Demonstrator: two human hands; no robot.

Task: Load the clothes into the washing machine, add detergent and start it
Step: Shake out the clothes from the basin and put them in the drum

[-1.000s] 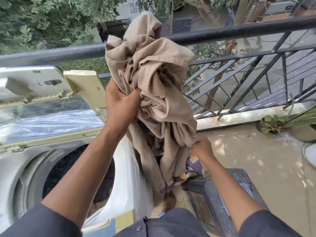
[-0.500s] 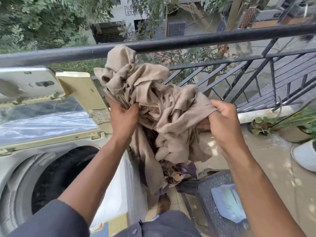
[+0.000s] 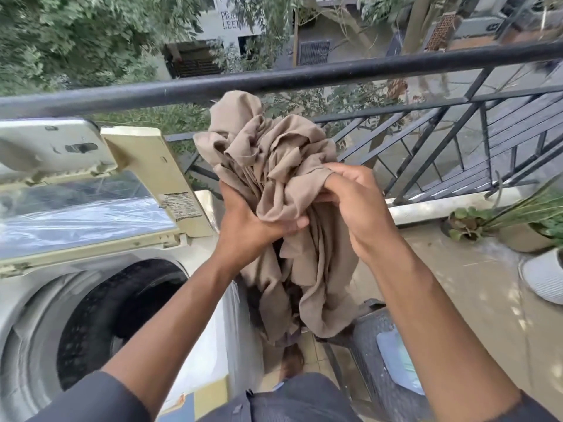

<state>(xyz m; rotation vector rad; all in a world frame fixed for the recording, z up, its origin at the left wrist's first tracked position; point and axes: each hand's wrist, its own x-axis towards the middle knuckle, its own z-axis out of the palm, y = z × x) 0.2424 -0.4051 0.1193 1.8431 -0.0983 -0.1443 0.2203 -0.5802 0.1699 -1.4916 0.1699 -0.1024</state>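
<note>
Both hands' grip (image 3: pixel 249 220) bunches beige cloth (image 3: pixel 274 153) mid-bundle.

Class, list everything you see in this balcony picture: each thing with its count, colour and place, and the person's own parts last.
cloth bundle: one, beige, held up right of the machine
washing machine: one, white, lower left, drum open
lid: one, cream, raised behind the drum
railing: one, black, across the balcony edge
chair: one, dark grey, bottom centre-right
potted plants: several, green, floor at right
left hand: gripping the cloth
right hand: gripping the cloth
</note>
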